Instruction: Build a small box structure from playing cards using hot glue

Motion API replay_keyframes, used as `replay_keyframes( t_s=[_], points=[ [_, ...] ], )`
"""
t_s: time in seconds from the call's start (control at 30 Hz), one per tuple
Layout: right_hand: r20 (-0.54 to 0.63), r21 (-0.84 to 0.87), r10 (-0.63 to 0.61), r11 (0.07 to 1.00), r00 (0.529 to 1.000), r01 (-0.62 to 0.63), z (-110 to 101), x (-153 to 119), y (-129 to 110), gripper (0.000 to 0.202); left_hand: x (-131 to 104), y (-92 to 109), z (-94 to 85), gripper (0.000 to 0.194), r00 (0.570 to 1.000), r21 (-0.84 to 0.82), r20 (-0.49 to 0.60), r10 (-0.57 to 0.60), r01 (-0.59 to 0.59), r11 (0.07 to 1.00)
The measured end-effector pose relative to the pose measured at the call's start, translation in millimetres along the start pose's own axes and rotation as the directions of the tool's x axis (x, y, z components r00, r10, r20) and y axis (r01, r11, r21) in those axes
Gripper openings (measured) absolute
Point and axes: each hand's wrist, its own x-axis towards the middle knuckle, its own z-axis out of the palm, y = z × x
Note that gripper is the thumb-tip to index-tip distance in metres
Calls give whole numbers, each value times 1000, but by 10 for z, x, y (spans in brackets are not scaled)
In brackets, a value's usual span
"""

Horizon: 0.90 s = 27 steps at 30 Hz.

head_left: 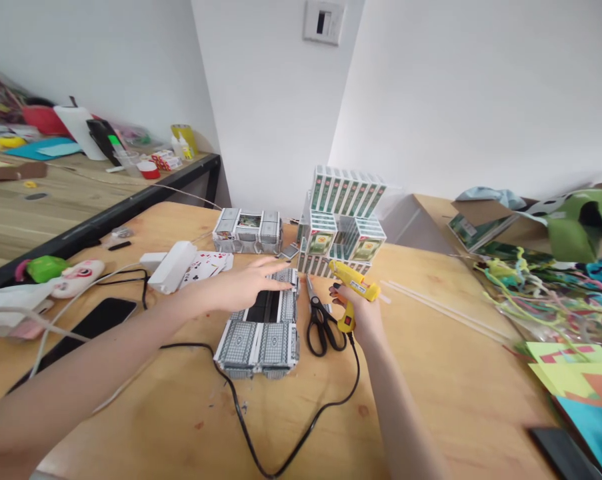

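Observation:
My right hand (359, 307) is wrapped round the handle of a yellow hot glue gun (355, 280), whose black cord loops across the table. My left hand (251, 283) reaches over a structure built of grey-backed playing cards (258, 343), fingers stretched out near its far end; whether they touch it I cannot tell. Black-handled scissors (321, 320) lie between the structure and the glue gun. Behind stand stacked green-and-white card boxes (348, 193). Another card-built block (248, 230) sits further back on the left.
Loose playing cards (208, 265) lie by a white power strip (173, 267) on the left, near a dark phone (113, 310). Clear glue sticks (445, 310) rest to the right. Coloured paper (581, 380) and pipe cleaners (525, 287) fill the right edge.

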Motion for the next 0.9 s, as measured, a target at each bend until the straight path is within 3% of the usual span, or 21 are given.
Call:
replay_keyframes(
  t_s=[0.13,0.23,0.33,0.5,0.7,0.9],
  points=[
    [-5,2,4,1000,1000,-4,-23,16,-3,28,28,-86,-89,57,985,-8,-166,-34,33,999],
    [8,3,5,1000,1000,-5,-31,24,0,28,5,-63,-145,26,947,-34,-265,-179,177,984],
    [10,-11,2,1000,1000,-2,-19,18,7,27,-32,31,-126,27,917,-80,-304,-260,247,966],
    [-1,1,17,1000,1000,-17,13,-3,13,28,-17,190,43,30,950,-6,-311,9,-11,1000],
    [5,-20,20,1000,1000,-20,19,-14,8,26,75,206,167,23,942,216,-306,140,-74,973],
    [25,-34,23,999,999,-23,24,-22,5,24,109,102,235,27,909,178,-337,247,-196,964]
  ],
)
